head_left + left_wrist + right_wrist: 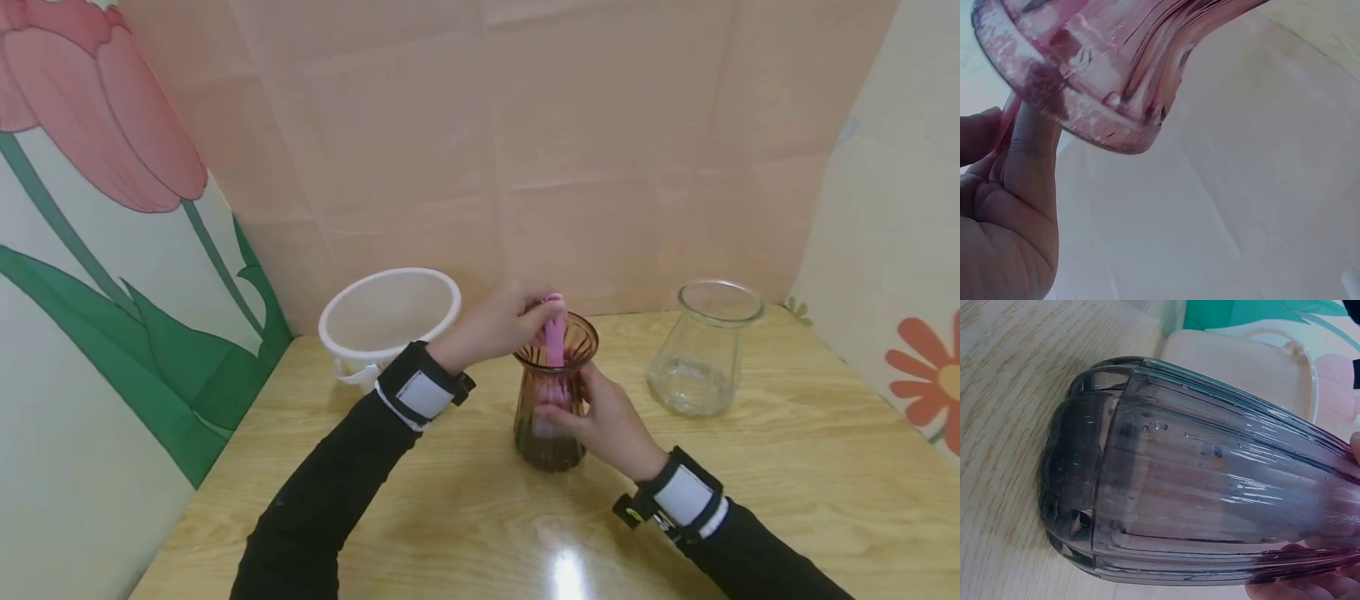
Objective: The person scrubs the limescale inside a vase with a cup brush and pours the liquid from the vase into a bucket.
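A ribbed glass vase (pixel 550 446), amber-pink at its flared mouth and smoky grey towards its base, stands upright on the table. My right hand (pixel 618 427) grips it around the neck, thumb on the near side. Over the mouth, my left hand (pixel 504 321) pinches the pink handle of what looks like a brush (pixel 555 340). Its lower end reaches inside the vase, a pale blurred shape through the glass. In the left wrist view the vase's rim (pixel 1107 137) shows wet, whitish smears. The right wrist view shows the vase's body (pixel 1179 469) with small drops on it.
A white bucket (pixel 347 354) with a handle stands behind my left forearm. To the right is a clear glass vase (pixel 693 367) with a little clear liquid apparent at the bottom. A pink sheet (pixel 600 167) hangs behind the wooden table (pixel 465 525); flower-printed panels (pixel 112 333) flank it.
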Available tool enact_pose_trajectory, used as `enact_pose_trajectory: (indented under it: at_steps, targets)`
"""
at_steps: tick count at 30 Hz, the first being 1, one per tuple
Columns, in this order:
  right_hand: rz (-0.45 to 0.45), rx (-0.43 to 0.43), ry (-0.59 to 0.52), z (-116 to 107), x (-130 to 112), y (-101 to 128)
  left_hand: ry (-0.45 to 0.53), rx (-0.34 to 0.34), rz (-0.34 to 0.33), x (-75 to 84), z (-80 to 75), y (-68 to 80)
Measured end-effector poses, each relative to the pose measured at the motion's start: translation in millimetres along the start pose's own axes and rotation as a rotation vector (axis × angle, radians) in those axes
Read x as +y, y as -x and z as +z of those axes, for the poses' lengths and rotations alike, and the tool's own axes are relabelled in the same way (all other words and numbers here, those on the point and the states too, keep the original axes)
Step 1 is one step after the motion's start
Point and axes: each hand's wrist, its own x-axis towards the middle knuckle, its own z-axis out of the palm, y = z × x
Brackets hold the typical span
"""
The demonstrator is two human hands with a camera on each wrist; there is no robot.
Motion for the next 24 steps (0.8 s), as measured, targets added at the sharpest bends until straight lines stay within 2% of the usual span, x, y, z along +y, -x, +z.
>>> enact_pose_trajectory:
  at_steps: [6, 9, 17, 24]
  targets:
    - [0.010, -0.001, -0.002, 2, 3, -1, 0.025, 0.022, -0.017, 0.4, -5.5, 0.9]
    - [0.005, 0.003, -0.010, 2, 4, -2, 0.053, 0.057, -0.017, 2.1, -9.8, 2.3]
    - [-0.012, 0.017, -0.013, 2, 5, -3, 0.073, 0.175, 0.029, 6.8, -20.8, 5.8]
    - [-0.016, 0.033, 0.033, 2, 9, -2, 0.145, 0.210, 0.054, 8.2, -24.4, 5.5]
